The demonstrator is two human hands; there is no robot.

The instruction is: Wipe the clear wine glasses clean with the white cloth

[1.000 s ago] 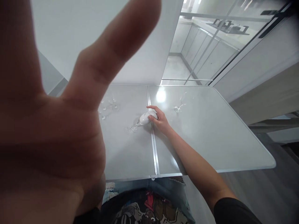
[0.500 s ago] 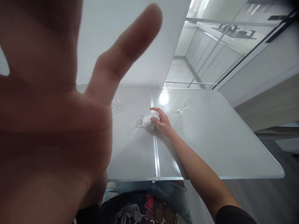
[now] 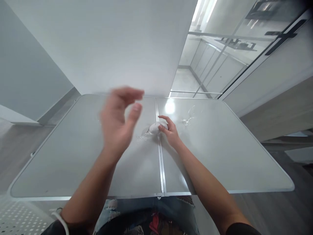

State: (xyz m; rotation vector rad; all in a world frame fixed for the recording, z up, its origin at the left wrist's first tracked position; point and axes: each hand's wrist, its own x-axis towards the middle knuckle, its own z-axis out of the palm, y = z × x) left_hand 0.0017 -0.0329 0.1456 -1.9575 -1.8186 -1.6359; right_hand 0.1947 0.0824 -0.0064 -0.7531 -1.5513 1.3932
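Note:
A wine glass (image 3: 154, 128) lies tilted over the middle of the table, its clear stem and foot pointing left. Something white fills or covers its bowl; I cannot tell which. My right hand (image 3: 172, 133) grips that glass at the bowl end, thumb on the near side and forefinger stretched out. To the left, my left hand (image 3: 118, 122) hovers above the table, blurred by motion. Its fingers are bent, its thumb stands apart, and nothing is in it. Another clear wine glass (image 3: 187, 122) lies on its side to the right, beyond my right hand.
The white folding table (image 3: 220, 153) has a metal-edged seam down its middle and a metal rim. Behind it stands a white wall or panel (image 3: 117, 42), with a glass partition (image 3: 207, 62) at the back right. A perforated white surface (image 3: 22, 218) shows at the lower left.
My left hand has moved from close before the camera to above the left part of the table. My right hand keeps its grip on the wine glass in nearly the same place.

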